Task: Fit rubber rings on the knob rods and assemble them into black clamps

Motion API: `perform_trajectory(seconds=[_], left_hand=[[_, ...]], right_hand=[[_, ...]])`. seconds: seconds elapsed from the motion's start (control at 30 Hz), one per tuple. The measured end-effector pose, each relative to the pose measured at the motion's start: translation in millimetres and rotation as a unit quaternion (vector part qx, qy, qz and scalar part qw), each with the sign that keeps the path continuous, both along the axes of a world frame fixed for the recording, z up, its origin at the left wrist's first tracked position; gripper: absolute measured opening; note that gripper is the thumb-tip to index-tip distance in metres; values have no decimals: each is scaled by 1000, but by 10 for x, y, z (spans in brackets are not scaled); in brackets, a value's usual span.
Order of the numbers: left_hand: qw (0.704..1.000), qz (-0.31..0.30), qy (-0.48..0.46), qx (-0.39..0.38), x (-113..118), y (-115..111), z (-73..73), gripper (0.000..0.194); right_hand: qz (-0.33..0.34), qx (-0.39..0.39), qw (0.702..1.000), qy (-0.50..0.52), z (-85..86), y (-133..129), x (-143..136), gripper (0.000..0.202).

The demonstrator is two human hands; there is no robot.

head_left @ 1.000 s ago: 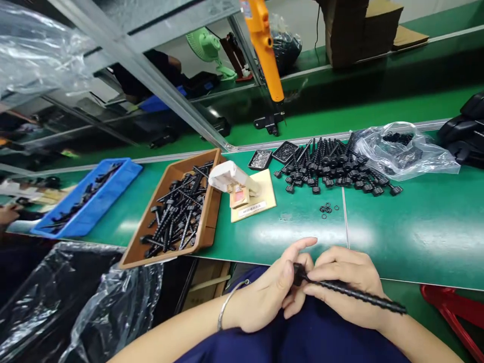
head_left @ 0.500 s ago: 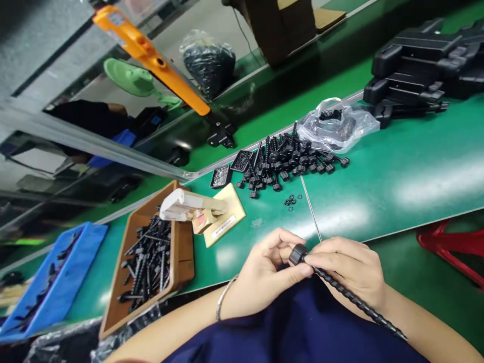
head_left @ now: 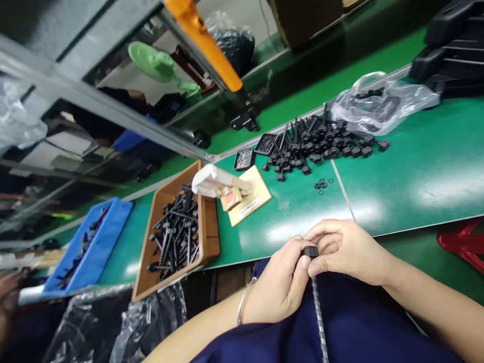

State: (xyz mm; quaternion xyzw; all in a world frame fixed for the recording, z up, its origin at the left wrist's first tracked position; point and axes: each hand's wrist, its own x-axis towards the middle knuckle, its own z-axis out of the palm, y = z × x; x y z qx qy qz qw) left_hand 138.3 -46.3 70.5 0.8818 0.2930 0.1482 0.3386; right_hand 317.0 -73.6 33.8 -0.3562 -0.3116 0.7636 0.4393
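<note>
Head view, held rod (head_left: 318,308), illegible white label (head_left: 250,206)

My spot: glossy green worktop (head_left: 434,171), white light glare (head_left: 368,212) across it. Grey metal framing (head_left: 113,111) slants across to my left. Pale wall (head_left: 242,12) and light-green fan (head_left: 151,60) beyond. Green floor (head_left: 410,262) down to my right (red frame (head_left: 459,241) there, partly cut off).

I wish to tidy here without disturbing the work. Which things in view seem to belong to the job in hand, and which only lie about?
Likely the job's:
black knobbed rod in the hands
similar rods piled on the bench
small rings nearby

Likely just lying about:
green fan
dark plastic bag at the back
red frame at the right edge
</note>
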Motion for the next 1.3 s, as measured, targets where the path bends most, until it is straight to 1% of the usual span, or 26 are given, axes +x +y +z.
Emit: perform_trajectory(seconds=[0.03, 0.1, 0.17, 0.23, 0.3, 0.4, 0.43, 0.5, 0.6, 0.67, 0.7, 0.73, 0.77, 0.83, 0.87, 0.9, 0.93, 0.97, 1.03, 1.1, 1.2, 1.3], left_hand=[[1000, 3, -5, -1, -65, -10, -39, 23], [1000, 8, -10, 0, -196, -19, -123, 24], [1000, 5, -13, 3, -318, -18, -204, 25], [1000, -10, -18, 4, -426, -5, -272, 24], [999, -28, -23, -9, -515, 29, -320, 22], [998, -42, -36, -42, -607, 130, -360, 19], [997, -44, -42, -48, -625, 174, -370, 18], [996, -49, -53, -53, -648, 267, -393, 16], [994, -61, -64, -62, -662, 388, -442, 17], [993, -58, -64, -82, -666, 454, -479, 17], [991, -52, -64, -105, -667, 485, -496, 17], [987, -45, -67, -142, -666, 517, -510, 18], [977, -38, -71, -196, -663, 549, -520, 20], [941, -24, -81, -328, -651, 613, -528, 25], [920, -13, -82, -383, -642, 643, -527, 30], [905, 5, -78, -418, -634, 672, -525, 34], [899, 25, -69, -432, -628, 698, -521, 38], [901, 46, -58, -427, -624, 722, -519, 40], [911, 76, -40, -404, -626, 764, -519, 40], [914, 80, -38, -395, -642, 795, -526, 36], [913, 73, -54, -397, -673, 814, -544, 34], [919, 64, -55, -385, -684, 809, -568, 32]], right_hand=[[20, -8, 1000, -3, 6, 42, -59, 36], [38, -12, 999, -18, 2, 89, -171, 32], [38, -11, 998, -46, -20, 91, -261, 30], [34, 2, 996, -79, -53, 69, -323, 27], [29, 39, 993, -106, -92, 46, -360, 22], [14, 136, 977, -162, -144, 52, -382, 17], [5, 176, 966, -187, -156, 70, -383, 18], [-15, 262, 934, -241, -171, 130, -382, 26], [-51, 379, 866, -323, -184, 251, -392, 33], [-80, 435, 813, -379, -199, 325, -424, 33], [-95, 454, 792, -396, -209, 356, -450, 33], [-104, 467, 782, -401, -219, 383, -480, 32], [-108, 472, 781, -395, -228, 407, -513, 30], [-105, 460, 797, -376, -236, 450, -569, 25], [-103, 446, 805, -378, -235, 471, -584, 22], [-110, 429, 802, -400, -232, 492, -583, 19], [-127, 410, 789, -439, -230, 515, -565, 17], [-152, 392, 767, -484, -230, 537, -529, 14], [-210, 363, 711, -565, -247, 575, -410, 10], [-253, 351, 662, -612, -282, 591, -264, 7], [-268, 346, 623, -649, -322, 556, -87, 8], [-266, 347, 606, -665, -275, 525, -18, 8]])
